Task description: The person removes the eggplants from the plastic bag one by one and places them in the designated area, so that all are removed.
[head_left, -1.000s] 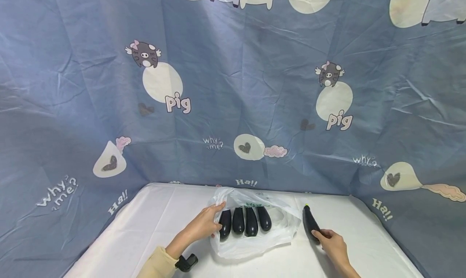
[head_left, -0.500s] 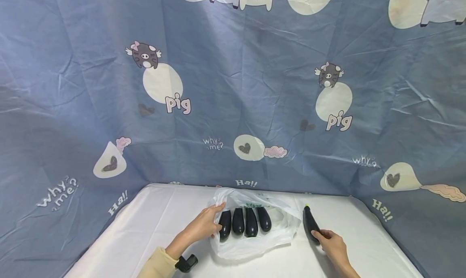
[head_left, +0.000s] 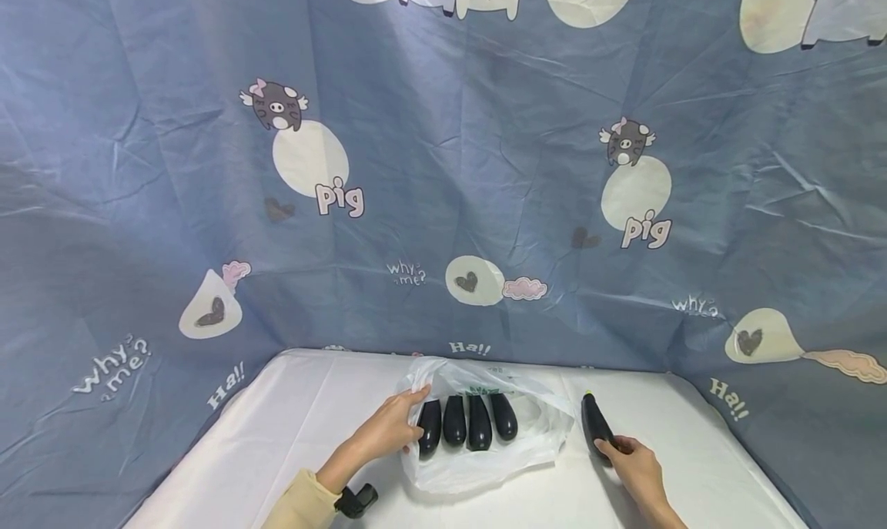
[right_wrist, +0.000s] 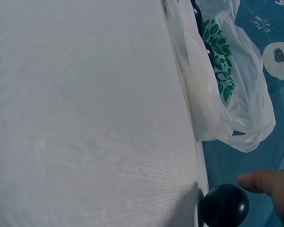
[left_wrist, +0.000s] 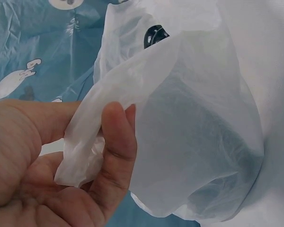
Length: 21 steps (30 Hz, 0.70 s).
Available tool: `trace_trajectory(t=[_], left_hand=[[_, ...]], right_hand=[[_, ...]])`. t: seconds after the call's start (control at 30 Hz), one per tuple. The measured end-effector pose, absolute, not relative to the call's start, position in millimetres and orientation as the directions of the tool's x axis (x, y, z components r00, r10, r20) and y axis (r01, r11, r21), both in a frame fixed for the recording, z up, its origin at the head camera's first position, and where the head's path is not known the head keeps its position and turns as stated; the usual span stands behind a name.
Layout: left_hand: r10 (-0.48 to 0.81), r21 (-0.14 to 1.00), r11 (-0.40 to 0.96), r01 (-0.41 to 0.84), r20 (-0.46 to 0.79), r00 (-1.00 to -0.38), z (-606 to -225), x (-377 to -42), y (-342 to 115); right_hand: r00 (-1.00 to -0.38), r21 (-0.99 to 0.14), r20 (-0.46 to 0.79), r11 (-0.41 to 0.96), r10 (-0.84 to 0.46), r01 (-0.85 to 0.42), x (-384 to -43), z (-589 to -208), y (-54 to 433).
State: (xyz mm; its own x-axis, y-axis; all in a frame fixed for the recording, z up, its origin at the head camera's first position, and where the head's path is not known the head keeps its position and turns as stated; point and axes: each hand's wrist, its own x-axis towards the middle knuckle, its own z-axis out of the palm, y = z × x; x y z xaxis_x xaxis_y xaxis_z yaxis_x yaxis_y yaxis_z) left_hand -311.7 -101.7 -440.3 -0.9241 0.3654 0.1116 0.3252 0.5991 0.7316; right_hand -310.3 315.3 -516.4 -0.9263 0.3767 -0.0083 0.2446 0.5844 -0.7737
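pinching the edge of a bag point(head_left: 495, 467) of four eggplants point(head_left: 454, 421) with the left hand point(head_left: 390, 427) and gripping a fifth eggplant point(head_left: 595, 421) near the bag with the right hand point(head_left: 635, 464).

Worktop point(head_left: 305, 413): white, smooth, faint fold line running along its left part. Near the middle, a thin white plastic bag point(head_left: 485, 471) lies on its side, mouth open toward the near edge, green leaf print on it. Four dark eggplants point(head_left: 479, 425) side by side inside, blunt ends nearest. Right of the bag, apart from it, a single eggplant point(head_left: 594, 423), slanted; cannot tell whether it rests fully on the surface.
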Motion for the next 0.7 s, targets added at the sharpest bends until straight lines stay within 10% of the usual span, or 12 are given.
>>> trace_trajectory(t=[0.7], left_hand=[[0.371,0.724,0.601,0.338,0.122,-0.921,-439.6,-311.8,-102.5]], right_hand=[[-0.931,-0.774,-0.026,0.582,0.363,0.248,-310.5,-513.4,319.3]])
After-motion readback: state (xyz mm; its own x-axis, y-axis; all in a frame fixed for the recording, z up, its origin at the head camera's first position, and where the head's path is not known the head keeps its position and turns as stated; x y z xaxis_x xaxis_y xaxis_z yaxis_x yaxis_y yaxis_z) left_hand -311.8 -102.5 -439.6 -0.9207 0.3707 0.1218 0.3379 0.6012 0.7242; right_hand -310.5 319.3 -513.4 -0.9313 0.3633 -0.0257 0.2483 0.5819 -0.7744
